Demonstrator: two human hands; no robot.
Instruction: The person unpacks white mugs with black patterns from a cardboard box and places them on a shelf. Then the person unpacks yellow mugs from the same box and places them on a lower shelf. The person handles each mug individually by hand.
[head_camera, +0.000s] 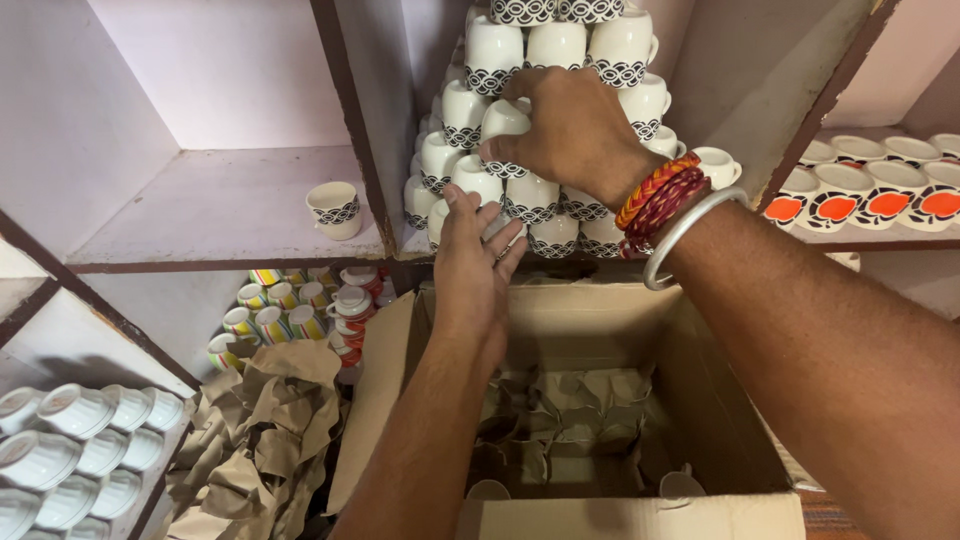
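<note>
A tall stack of white cups with black scale-pattern bands (556, 48) fills a shelf compartment straight ahead. My right hand (570, 130), with red thread bands and a silver bangle at the wrist, is closed over one cup (503, 120) in the middle of the stack. My left hand (475, 262) reaches up below it, fingers spread, touching the cups in the lower front row (478, 180). Both arms cross above an open cardboard box (560, 325) lined with crumpled brown paper.
A single patterned cup (335, 208) stands on the left shelf (220, 215). Orange-and-black cups (870, 195) line the right shelf. Striped cups (275, 305) sit lower left, white ribbed cups (75, 440) at far left. Crumpled brown paper (265, 420) lies beside the box.
</note>
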